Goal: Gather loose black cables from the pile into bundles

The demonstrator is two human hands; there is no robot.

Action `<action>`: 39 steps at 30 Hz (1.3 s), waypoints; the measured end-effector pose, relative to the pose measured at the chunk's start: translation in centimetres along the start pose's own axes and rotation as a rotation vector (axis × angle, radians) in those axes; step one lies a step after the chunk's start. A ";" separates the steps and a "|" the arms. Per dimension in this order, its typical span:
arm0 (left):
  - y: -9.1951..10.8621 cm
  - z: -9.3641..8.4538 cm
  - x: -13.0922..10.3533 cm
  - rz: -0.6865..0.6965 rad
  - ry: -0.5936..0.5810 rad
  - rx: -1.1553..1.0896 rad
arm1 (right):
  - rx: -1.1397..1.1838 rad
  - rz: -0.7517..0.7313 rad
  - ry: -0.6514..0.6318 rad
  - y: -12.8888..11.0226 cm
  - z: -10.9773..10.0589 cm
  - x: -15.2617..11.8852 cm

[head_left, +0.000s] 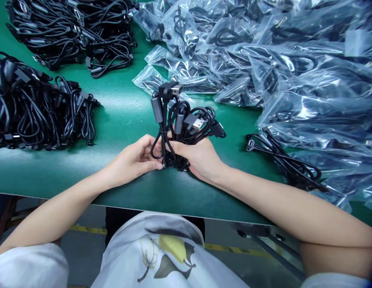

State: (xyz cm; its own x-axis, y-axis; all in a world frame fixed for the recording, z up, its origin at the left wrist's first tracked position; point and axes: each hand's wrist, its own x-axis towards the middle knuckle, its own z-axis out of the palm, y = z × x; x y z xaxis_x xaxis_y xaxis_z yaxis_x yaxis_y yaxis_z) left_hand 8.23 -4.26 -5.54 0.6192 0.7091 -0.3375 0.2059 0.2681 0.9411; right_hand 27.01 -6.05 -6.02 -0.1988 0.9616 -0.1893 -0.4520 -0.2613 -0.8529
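Note:
Several coiled black cables (190, 124) with metal plugs stand bunched near the table's front edge, in the middle of the head view. My right hand (201, 156) is wrapped round the bunch from the right, with its thumb across the front. From the left, my left hand (144, 156) closes its fingers on the leftmost coil, the thumb near the coil's lower end. Grey cylinders and a plug show at the top of the coils. The fingers behind the bunch are partly hidden.
Black cable coils lie in a pile (39, 108) at the left and another (72, 32) at the back left. Clear bags (294, 72) holding cables cover the back and right of the green table (126, 114). Loose black cables (288, 160) rest beside the bags at the right.

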 end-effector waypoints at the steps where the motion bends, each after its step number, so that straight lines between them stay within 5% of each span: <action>1: 0.0 0.0 0.0 0.003 -0.008 0.003 | -0.003 0.009 -0.016 0.0 0.0 0.0; 9: 0.4 -1.3 -0.1 0.068 0.107 0.194 | -0.213 0.089 0.015 -2.0 -0.2 0.8; 14: 0.5 -1.4 -0.5 0.142 0.125 0.341 | -0.999 -0.054 0.095 -4.7 0.0 3.2; 18: 0.8 -1.0 -1.0 0.204 0.091 0.419 | -1.495 -0.174 0.085 -5.8 1.5 8.0; 24: 1.2 -0.8 -1.5 0.220 0.086 0.568 | -1.764 -0.481 -0.010 -6.7 7.2 18.1; 29: 1.1 -0.9 -1.3 0.249 0.088 0.698 | -1.892 -0.605 0.040 -6.1 11.8 26.3; 39: -1.1 0.0 -1.0 0.350 0.020 0.878 | -2.016 -0.602 0.131 -3.2 10.2 33.4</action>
State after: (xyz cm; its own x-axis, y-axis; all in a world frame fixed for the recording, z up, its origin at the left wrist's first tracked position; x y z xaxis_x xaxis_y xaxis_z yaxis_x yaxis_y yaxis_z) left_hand 7.35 -5.26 -6.19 0.7427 0.6692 -0.0255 0.5127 -0.5437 0.6645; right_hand 12.93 26.06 -4.68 -0.3341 0.8949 0.2959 0.9356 0.3529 -0.0108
